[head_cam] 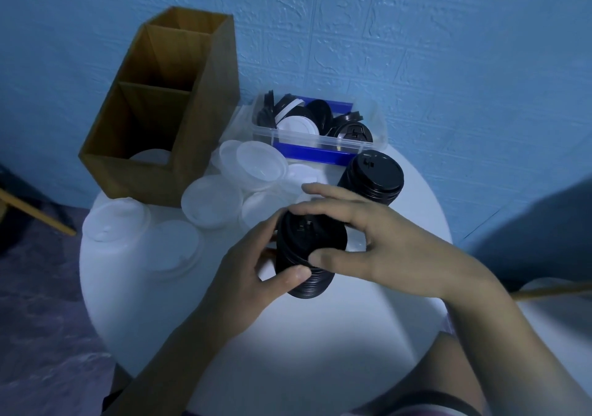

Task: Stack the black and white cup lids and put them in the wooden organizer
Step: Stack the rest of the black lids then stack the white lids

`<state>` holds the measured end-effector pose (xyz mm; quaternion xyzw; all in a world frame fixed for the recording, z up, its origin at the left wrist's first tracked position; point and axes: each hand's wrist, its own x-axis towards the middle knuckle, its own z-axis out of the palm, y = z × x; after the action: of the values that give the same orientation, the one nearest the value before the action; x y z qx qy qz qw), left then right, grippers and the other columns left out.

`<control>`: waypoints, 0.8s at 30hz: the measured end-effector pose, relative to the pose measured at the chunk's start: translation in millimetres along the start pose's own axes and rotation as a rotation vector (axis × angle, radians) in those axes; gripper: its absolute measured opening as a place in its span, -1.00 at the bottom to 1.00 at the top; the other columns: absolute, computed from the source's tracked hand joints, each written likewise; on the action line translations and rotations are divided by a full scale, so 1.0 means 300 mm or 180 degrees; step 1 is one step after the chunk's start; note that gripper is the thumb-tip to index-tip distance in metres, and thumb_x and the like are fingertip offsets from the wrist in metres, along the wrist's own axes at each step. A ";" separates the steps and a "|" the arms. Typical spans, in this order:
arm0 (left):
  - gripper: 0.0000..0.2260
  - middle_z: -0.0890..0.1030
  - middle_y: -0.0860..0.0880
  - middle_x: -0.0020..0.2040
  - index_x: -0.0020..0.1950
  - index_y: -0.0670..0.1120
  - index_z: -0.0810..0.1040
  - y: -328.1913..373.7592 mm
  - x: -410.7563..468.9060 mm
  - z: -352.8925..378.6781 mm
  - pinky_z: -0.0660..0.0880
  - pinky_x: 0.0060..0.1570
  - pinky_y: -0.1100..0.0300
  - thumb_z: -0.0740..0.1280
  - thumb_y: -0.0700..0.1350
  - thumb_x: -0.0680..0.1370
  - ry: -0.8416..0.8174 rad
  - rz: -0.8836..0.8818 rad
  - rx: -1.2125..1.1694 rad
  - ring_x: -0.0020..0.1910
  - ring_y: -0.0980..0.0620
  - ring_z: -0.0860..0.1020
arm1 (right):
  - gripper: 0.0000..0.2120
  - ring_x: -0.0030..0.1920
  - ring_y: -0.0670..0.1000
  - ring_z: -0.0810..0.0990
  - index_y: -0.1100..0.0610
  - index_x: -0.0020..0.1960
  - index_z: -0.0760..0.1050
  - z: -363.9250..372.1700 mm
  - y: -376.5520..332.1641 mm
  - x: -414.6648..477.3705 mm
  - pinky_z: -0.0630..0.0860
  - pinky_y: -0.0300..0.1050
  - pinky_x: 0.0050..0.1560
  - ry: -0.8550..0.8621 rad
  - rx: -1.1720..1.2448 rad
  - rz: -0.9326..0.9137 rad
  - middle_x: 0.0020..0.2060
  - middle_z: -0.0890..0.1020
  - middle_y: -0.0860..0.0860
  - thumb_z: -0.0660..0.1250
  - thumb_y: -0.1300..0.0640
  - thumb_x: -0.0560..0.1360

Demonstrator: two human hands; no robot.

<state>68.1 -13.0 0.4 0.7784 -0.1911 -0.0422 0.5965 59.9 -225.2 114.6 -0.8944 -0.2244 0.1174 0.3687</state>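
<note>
A stack of black lids (307, 255) is held above the middle of the round white table (288, 335). My left hand (253, 274) grips its lower part with thumb and fingers. My right hand (368, 245) curls over the top of the same stack. A second black lid stack (373, 177) stands behind, by the clear bin. Loose white lids (259, 162) lie scattered at the back left. The wooden organizer (166, 108) stands at the far left; a white lid (150, 156) shows in its front compartment.
A clear plastic bin (317, 140) with blue clips holds several black and white lids at the back, against the blue wall. More white lids (117, 220) lie near the table's left edge. A wooden stick (38, 213) crosses the floor at left.
</note>
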 end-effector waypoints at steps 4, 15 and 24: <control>-0.37 0.58 -0.02 0.34 0.52 0.12 0.37 0.005 -0.002 -0.001 0.50 0.29 -0.20 0.46 0.02 0.47 0.0003 0.0013 -0.0035 0.32 -0.11 0.56 | -0.43 0.34 -0.16 0.50 -0.14 0.39 0.50 0.027 0.009 -0.002 0.45 -0.03 0.38 0.0505 0.0077 0.0093 0.25 0.56 -0.24 0.55 -0.08 0.42; -0.37 0.63 0.01 0.27 0.45 0.26 0.41 0.007 0.002 -0.007 0.53 0.27 -0.18 0.48 0.02 0.39 0.0002 -0.0009 -0.0071 0.25 -0.07 0.61 | -0.40 0.37 -0.32 0.40 -0.09 0.46 0.46 0.024 0.017 0.006 0.33 -0.31 0.39 0.0209 -0.0351 0.0011 0.32 0.47 -0.39 0.53 0.04 0.46; -0.23 0.61 0.11 0.27 0.45 0.33 0.36 0.022 -0.008 0.017 0.60 0.17 -0.09 0.58 0.04 0.30 0.0013 -0.0009 0.0062 0.24 0.00 0.61 | -0.42 0.27 -0.26 0.51 -0.22 0.35 0.45 0.086 0.053 -0.020 0.42 -0.29 0.26 0.0837 -0.0207 0.0015 0.23 0.56 -0.33 0.46 -0.29 0.37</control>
<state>62.7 -18.3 4.8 0.7845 -0.1890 -0.0397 0.5893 50.0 -222.6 85.4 -0.9141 -0.1756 -0.0073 0.3654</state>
